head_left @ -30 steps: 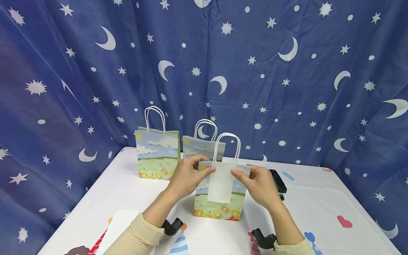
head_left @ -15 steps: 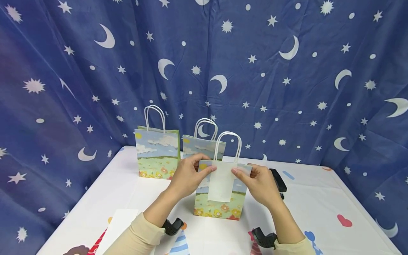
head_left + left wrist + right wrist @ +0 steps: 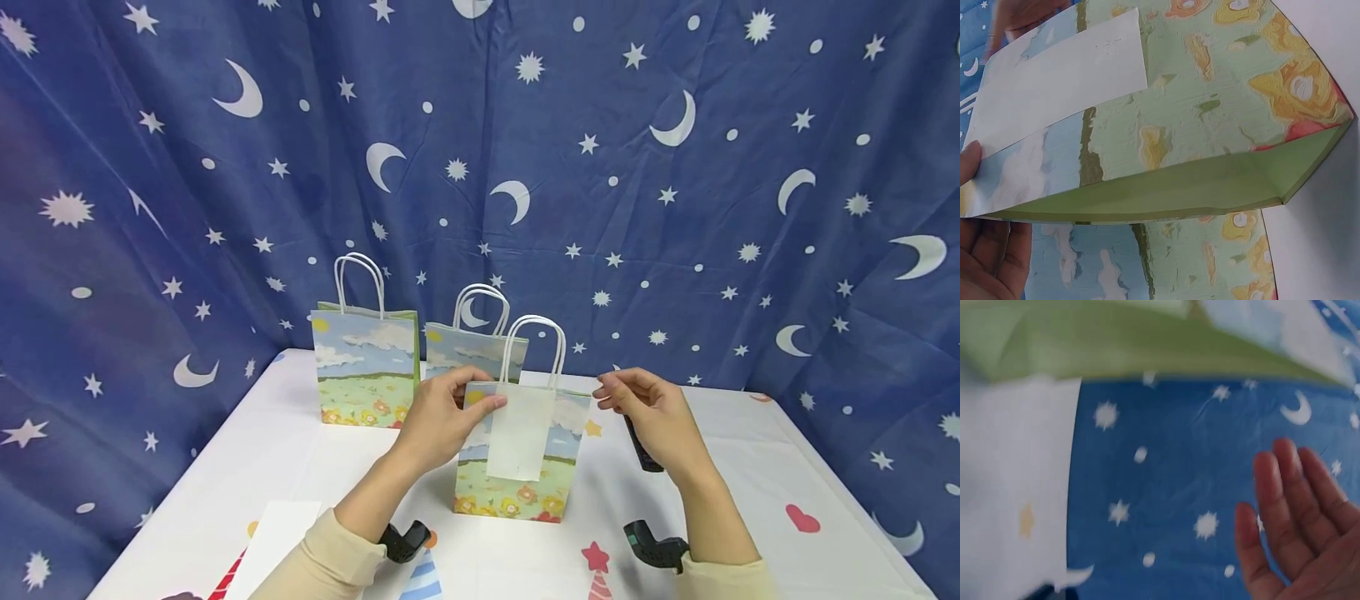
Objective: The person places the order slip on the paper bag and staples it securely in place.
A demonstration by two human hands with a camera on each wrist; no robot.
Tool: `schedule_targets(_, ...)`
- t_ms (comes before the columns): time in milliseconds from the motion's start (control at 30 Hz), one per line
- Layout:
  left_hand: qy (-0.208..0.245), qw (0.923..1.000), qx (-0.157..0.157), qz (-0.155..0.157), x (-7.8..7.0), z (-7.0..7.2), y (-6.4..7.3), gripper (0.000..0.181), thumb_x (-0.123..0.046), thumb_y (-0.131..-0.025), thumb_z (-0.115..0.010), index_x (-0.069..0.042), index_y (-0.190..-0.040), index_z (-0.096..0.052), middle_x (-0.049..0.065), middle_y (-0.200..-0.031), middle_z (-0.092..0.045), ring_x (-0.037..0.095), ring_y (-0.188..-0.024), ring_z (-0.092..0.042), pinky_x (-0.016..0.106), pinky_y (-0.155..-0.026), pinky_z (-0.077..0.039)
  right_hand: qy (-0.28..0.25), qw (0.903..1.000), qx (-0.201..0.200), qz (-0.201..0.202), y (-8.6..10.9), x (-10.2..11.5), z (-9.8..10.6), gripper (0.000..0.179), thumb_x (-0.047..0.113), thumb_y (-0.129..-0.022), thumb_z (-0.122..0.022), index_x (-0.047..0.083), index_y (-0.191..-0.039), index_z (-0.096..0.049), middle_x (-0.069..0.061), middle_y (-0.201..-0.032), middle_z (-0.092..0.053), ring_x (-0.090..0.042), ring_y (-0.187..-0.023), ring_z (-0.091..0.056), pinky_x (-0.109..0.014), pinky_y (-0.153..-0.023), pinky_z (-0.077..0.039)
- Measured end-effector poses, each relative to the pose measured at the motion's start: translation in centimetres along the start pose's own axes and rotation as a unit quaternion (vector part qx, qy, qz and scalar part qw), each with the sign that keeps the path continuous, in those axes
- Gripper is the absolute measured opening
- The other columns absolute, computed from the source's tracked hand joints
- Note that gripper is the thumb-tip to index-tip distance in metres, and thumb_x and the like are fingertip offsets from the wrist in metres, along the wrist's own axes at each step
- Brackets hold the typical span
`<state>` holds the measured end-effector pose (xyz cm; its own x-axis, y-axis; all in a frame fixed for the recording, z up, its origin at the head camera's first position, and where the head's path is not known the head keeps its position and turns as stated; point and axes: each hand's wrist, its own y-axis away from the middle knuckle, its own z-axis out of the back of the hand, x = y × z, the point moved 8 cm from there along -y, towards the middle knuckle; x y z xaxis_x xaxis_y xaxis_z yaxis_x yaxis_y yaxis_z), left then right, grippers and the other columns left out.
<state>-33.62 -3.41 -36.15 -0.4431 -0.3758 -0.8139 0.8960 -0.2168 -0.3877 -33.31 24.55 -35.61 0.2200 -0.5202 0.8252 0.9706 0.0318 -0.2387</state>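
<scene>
A paper gift bag painted with a meadow and clouds stands upright on the table, its twisted white handles raised. Over its front lies a blank white paper strip, top edge at the foot of the handles. My left hand pinches the bag's upper left side, thumb in front by the strip's edge, fingers behind. My right hand is off the bag, just to its right, fingers loosely bent with nothing between them. Partly hidden under that hand is a black stapler-like object. In the right wrist view the fingers appear extended.
Two matching gift bags stand farther back: one at the left, another partly covered by the front bag and left hand. A white paper sheet lies near the left forearm. A starry blue curtain hangs behind the printed white tablecloth.
My right hand has let go of the bag's right side and moved right, over the black object. The left hand keeps its pinch; the strip stays on the bag.
</scene>
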Motion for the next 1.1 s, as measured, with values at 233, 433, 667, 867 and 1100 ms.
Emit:
schedule_targets(233,0.007,1.0,0.002,-0.003,-0.1,0.0,0.1,0.025,-0.031,-0.093,-0.079,-0.021,-0.116,-0.075,-0.004,-0.061,-0.04,0.01,-0.051,-0.037,0.023,-0.053,-0.031,0.107,0.9891,-0.015,-0.1,-1.1,-4.7,2.6,0.074,0.069,-0.097,-0.057,0.009,-0.14,-0.061,-0.017,-0.131,-0.066,-0.031,-0.116,-0.067,-0.045,-0.096,-0.055)
schedule_targets(433,0.008,0.9999,0.003,-0.007,0.1,-0.1,0.1,0.026,-0.032,-0.093,-0.078,-0.021,-0.117,-0.075,-0.003,-0.06,-0.041,0.01,-0.051,-0.037,0.023,-0.053,-0.031,0.17,0.9734,0.004,-0.154,-1.7,-8.8,3.9,0.078,0.064,-0.098,-0.059,0.001,-0.144,-0.055,-0.029,-0.141,-0.056,-0.046,-0.129,-0.052,-0.059,-0.098,-0.049)
schedule_targets(667,0.007,0.9999,0.002,-0.007,0.2,0.0,0.1,0.026,-0.032,-0.093,-0.079,-0.021,-0.116,-0.075,-0.004,-0.061,-0.04,0.009,-0.052,-0.037,0.023,-0.054,-0.031,0.196,0.9592,0.061,-0.195,-1.9,-12.1,4.4,0.073,0.051,-0.102,-0.059,-0.01,-0.142,-0.052,-0.036,-0.138,-0.055,-0.046,-0.118,-0.061,-0.057,-0.094,-0.053)
schedule_targets(867,0.01,0.9999,0.005,-0.001,0.2,0.0,0.1,0.025,-0.032,-0.093,-0.079,-0.023,-0.116,-0.075,-0.004,-0.061,-0.04,0.008,-0.052,-0.036,0.023,-0.054,-0.031,0.17,0.9574,0.092,-0.215,-1.7,-14.6,4.2,0.063,0.038,-0.104,-0.061,-0.014,-0.138,-0.052,-0.022,-0.106,-0.065,-0.028,-0.09,-0.063,-0.039,-0.074,-0.056)
schedule_targets(1100,0.011,0.9999,0.003,-0.001,0.1,0.0,0.1,0.025,-0.032,-0.092,-0.079,-0.023,-0.116,-0.075,-0.003,-0.062,-0.039,0.008,-0.052,-0.035,0.024,-0.054,-0.031,0.145,0.9551,0.094,-0.241,-1.3,-15.6,4.1,0.075,0.047,-0.098,-0.067,-0.013,-0.139,-0.051,-0.017,-0.105,-0.067,-0.023,-0.089,-0.065,-0.039,-0.074,-0.058)
